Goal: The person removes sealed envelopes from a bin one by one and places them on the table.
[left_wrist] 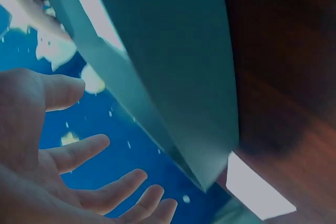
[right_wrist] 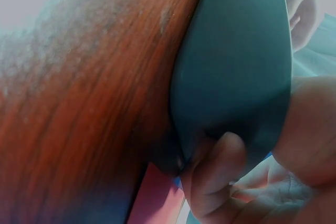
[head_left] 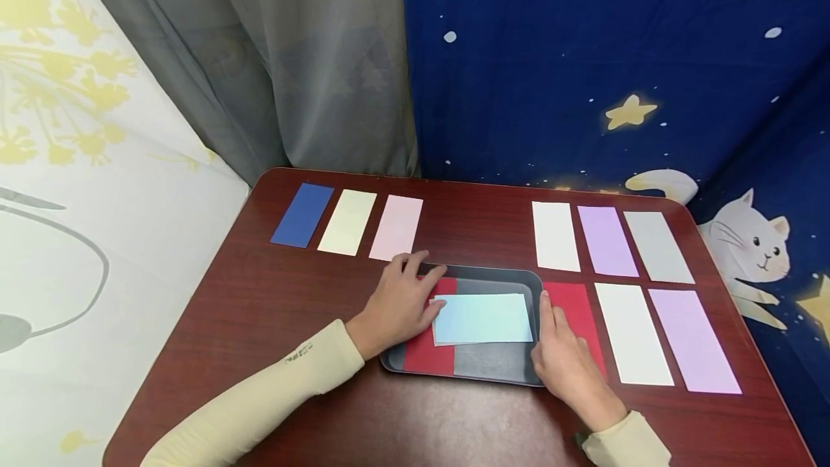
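A dark grey tray lies on the table in front of the person. Inside it is a red card at the left, and a light blue card lies crosswise, a thin pale edge showing beneath it. The left hand hovers over the tray's left end with fingers spread; its thumb is by the light blue card's left edge. In the left wrist view those fingers are apart and hold nothing. At the tray's right end the right hand grips the rim, with a bent digit against the outer wall.
Blue, cream and pink cards lie back left. White, lilac and grey cards are back right; red, white and lilac cards sit nearer. Curtains hang behind the table.
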{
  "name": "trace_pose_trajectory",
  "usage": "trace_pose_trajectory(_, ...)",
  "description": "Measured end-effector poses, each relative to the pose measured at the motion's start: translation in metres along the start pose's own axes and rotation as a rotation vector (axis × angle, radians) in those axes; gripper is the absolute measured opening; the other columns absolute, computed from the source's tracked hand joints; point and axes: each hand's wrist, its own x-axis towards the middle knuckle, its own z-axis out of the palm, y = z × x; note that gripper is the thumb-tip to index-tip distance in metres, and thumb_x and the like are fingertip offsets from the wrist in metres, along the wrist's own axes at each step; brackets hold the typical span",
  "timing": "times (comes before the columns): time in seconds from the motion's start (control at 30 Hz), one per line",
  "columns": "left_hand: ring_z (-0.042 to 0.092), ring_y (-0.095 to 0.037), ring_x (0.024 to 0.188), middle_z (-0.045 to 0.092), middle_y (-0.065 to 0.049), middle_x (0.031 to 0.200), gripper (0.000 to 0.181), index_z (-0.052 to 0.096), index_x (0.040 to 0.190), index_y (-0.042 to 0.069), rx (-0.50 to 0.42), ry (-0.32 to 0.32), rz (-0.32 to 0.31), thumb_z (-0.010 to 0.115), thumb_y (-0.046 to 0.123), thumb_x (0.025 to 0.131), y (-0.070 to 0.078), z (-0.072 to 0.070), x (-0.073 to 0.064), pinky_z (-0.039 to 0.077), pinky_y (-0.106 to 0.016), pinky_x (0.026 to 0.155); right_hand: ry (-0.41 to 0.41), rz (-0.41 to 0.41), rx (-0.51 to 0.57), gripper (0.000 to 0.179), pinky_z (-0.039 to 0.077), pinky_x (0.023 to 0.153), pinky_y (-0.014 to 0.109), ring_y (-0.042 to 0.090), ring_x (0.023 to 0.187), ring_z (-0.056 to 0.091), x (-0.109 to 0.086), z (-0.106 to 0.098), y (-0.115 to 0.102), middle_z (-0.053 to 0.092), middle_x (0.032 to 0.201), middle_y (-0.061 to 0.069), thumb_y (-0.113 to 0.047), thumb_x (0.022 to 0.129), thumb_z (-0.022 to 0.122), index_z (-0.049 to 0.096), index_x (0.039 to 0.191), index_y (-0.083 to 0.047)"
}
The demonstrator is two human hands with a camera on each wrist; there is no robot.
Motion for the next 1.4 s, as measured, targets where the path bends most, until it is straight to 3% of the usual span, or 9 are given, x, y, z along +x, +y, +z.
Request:
trace_pose_trajectory(0.23, 0.065, -0.043, 0.118, 0.064, -0.024, 0.142, 0.056, 0.072, 0.143, 0.015, 0.058, -0.058, 0.115, 0.083, 0.043, 0.097, 0.017, 0.01, -0.008, 0.057, -0.055, 0.1, 0.001, 0.004, 0.0, 0.09, 0.042, 0.046, 0.03, 0.017, 0.05, 0.041, 0.001, 0.001, 0.002, 0.055, 0.119, 0.03, 0.01, 0.089, 0.071, 0.024, 0.166, 0.016)
trace_pose_trajectory(0.37, 0.065, -0.041, 0.121, 0.062, -0.022, 0.146, 0.058, 0.07, 0.147, 0.017, 0.085, -0.12, 0.148, 0.083, 0.046, 0.098, 0.022, 0.013, -0.009, 0.057, -0.053, 0.102, 0.001, 0.004, -0.003, 0.09, 0.042, 0.046, 0.03, 0.017, 0.05, 0.041, 0.001, 0.002, 0.002, 0.055, 0.12, 0.03, 0.01, 0.089, 0.071, 0.025, 0.165, 0.016)
trace_pose_trajectory(0.8, 0.062, -0.044, 0.136, 0.054, -0.024, 0.159, 0.066, 0.064, 0.157, 0.019, 0.011, -0.319, 0.112, 0.08, 0.05, 0.1, 0.026, 0.019, -0.003, 0.055, -0.055, 0.108, 0.017, -0.022, -0.012, 0.09, 0.043, 0.049, 0.032, 0.017, 0.056, 0.043, 0.001, 0.002, 0.002, 0.056, 0.118, 0.028, 0.01, 0.088, 0.074, 0.027, 0.164, 0.018)
trace_pose_trajectory(1.1, 0.059, -0.04, 0.142, 0.052, -0.023, 0.162, 0.064, 0.064, 0.157, 0.02, -0.001, -0.372, 0.111, 0.073, 0.054, 0.103, 0.033, 0.02, 0.0, 0.052, -0.052, 0.112, 0.016, -0.019, -0.013, 0.09, 0.043, 0.049, 0.032, 0.017, 0.057, 0.043, 0.0, 0.002, 0.001, 0.056, 0.117, 0.028, 0.009, 0.088, 0.074, 0.027, 0.164, 0.018)
trace_pose_trajectory(1.4, 0.058, -0.036, 0.142, 0.052, -0.021, 0.162, 0.071, 0.062, 0.158, 0.018, -0.009, -0.389, 0.122, 0.077, 0.056, 0.1, 0.036, 0.022, 0.002, 0.052, -0.051, 0.112, 0.015, -0.013, -0.013, 0.09, 0.043, 0.048, 0.031, 0.017, 0.055, 0.043, 0.001, 0.002, 0.002, 0.056, 0.118, 0.029, 0.01, 0.087, 0.074, 0.027, 0.164, 0.018)
